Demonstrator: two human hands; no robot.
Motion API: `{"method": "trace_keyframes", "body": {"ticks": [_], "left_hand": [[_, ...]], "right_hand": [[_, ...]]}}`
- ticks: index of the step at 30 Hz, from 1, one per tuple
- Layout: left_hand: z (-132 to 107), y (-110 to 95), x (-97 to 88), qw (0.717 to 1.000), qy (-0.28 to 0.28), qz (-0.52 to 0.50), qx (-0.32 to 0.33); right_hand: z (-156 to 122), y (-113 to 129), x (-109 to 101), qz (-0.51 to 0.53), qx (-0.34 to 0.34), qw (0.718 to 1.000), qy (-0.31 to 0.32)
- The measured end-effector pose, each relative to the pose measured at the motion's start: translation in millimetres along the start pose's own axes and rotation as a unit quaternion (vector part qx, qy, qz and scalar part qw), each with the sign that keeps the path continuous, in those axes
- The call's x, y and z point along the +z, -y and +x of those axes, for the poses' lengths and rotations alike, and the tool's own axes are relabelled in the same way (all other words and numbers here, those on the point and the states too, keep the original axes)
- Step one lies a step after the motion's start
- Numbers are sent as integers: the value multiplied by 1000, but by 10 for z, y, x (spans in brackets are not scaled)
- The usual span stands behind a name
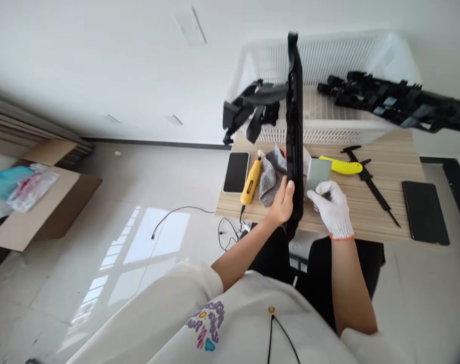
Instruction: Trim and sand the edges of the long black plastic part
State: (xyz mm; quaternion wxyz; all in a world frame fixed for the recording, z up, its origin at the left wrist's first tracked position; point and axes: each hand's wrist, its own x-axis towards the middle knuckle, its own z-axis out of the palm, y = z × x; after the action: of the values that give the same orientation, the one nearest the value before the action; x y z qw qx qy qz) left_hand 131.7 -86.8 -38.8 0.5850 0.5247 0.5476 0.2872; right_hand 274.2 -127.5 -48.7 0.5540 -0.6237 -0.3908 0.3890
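We are holding the long black plastic part (295,126) upright over the near edge of the desk (372,222), our bare left hand (283,202) closing around its lower end, thumb up, seemingly to be steadying it while the rest is rising freely above. Our right hand (332,205), wearing a white glove with an orange cuff, is pinching a grey-green sheet (318,172) just right of the part; we are probably gloving only this hand because it is handling the sheet. Dark pieces are jutting left of the upright part, but with the blur we cannot tell whether they are joining it.

On the wood-grained desk, a white-edged phone (236,172), a yellow corded tool (251,182) and a grey cloth (271,174) are lying left; a yellow notched tool (345,167), black calipers (376,192) and a black phone (425,212) are lying right, likely leaving the middle for our hands. On the far side a white basket (317,124) is standing, another black part (389,103) sprawling over its right side. Beyond, a white wall (100,65) is rising, the glossy floor (119,187) is reflecting window light, and an open cardboard box (58,210) is sitting far left.
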Motion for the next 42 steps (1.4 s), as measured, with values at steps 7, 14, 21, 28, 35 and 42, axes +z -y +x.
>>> {"method": "trace_keyframes", "body": {"ticks": [7, 14, 21, 28, 35, 42], "left_hand": [[48, 201, 18, 1000, -2, -9, 14], [25, 112, 38, 995, 5, -31, 97], [65, 103, 57, 985, 2, -30, 168], [26, 96, 21, 985, -18, -35, 171], [26, 100, 39, 987, -5, -75, 141], [36, 193, -1, 999, 4, -50, 22]], "right_hand": [[-105, -73, 28, -2, -16, 1000, 13], [-167, -49, 81, 77, 39, 996, 32], [-127, -76, 64, 106, 40, 992, 63], [-101, -57, 86, 107, 5, 992, 72], [-223, -80, 52, 110, 41, 987, 108], [-199, -219, 18, 120, 151, 973, 128]]}}
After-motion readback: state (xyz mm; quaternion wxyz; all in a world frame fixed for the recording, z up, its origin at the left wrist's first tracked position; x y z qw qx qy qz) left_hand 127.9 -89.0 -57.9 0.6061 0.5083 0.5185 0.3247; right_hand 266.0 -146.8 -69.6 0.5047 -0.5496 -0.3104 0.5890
